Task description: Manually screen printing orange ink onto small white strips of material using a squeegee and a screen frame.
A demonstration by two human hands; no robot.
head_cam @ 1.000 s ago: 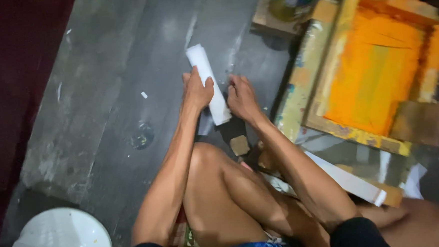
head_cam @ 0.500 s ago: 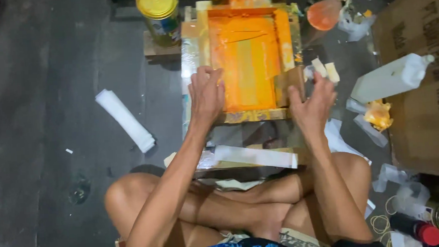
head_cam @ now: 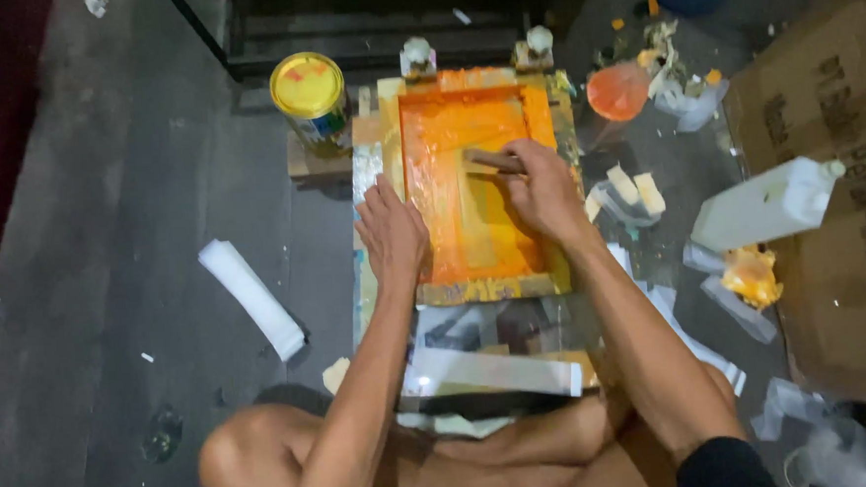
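Since half a second ago, right hand (head_cam: 547,190) has left the orange screen frame (head_cam: 477,182)'s near right edge, fingers now clamped on squeegee (head_cam: 493,159) mid-screen; left hand (head_cam: 390,234), fingers together, presses the near left edge.

The frame (head_cam: 485,288) is a wooden-edged rectangle, its inside coated in wet orange ink, lying flat on the floor with its long sides running away from the person. The squeegee (head_cam: 493,159), a wooden bar, lies crosswise on the orange mesh in the frame's far half.
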